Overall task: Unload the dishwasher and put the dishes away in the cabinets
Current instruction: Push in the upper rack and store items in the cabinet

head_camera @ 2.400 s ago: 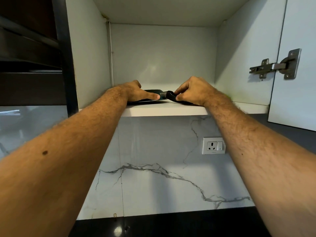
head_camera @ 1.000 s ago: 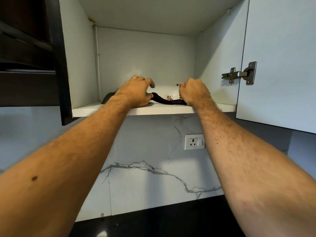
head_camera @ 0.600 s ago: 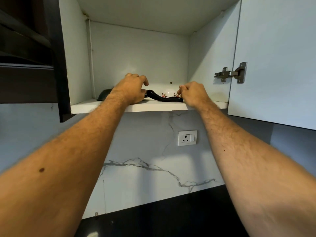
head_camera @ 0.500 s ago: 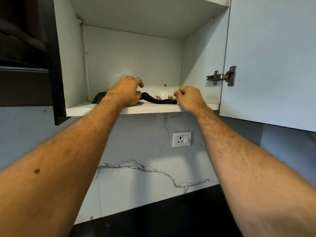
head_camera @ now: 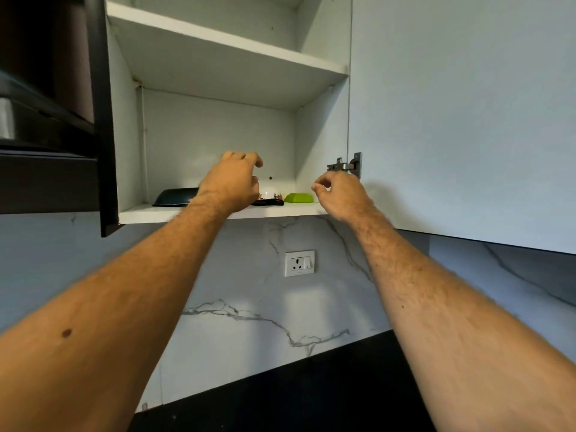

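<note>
White laminate cabinet (head_camera: 218, 132) is seen open, door (head_camera: 452, 120) swung to the right on a metal hinge (head_camera: 344, 165). Both hands are raised in front of the lower shelf (head_camera: 149, 213), nothing gripped by either. Left hand (head_camera: 232, 185) is held above the shelf edge, fingers (head_camera: 246, 157) loosely curled and relaxed, tips pointing into the cabinet, no dish touched as far as can be seen. Right hand (head_camera: 339, 194) is held at the right end of the shelf, just below the hinge, fingers (head_camera: 321, 183) loosely bent with thumb near forefinger, nothing between them. A dark bowl (head_camera: 176, 197) is seen upside down on the shelf, left of the left-hand fingers, partly hidden by the wrist. A white patterned bowl (head_camera: 271, 194) sits just right of the left-hand fingers, behind a black dish (head_camera: 269, 202) lying flat at the shelf front; whether the two touch cannot be told. A green dish (head_camera: 298, 198) rests on the shelf between the two hands, just left of the right-hand fingers, apart from them. An upper shelf (head_camera: 224, 42) is seen above. Below the hands a marble-look wall panel (head_camera: 249, 307) carries a white power socket (head_camera: 300, 263); a black surface (head_camera: 280, 400) is seen at the bottom. A dark unit (head_camera: 46, 120) is mounted left of the cabinet.
</note>
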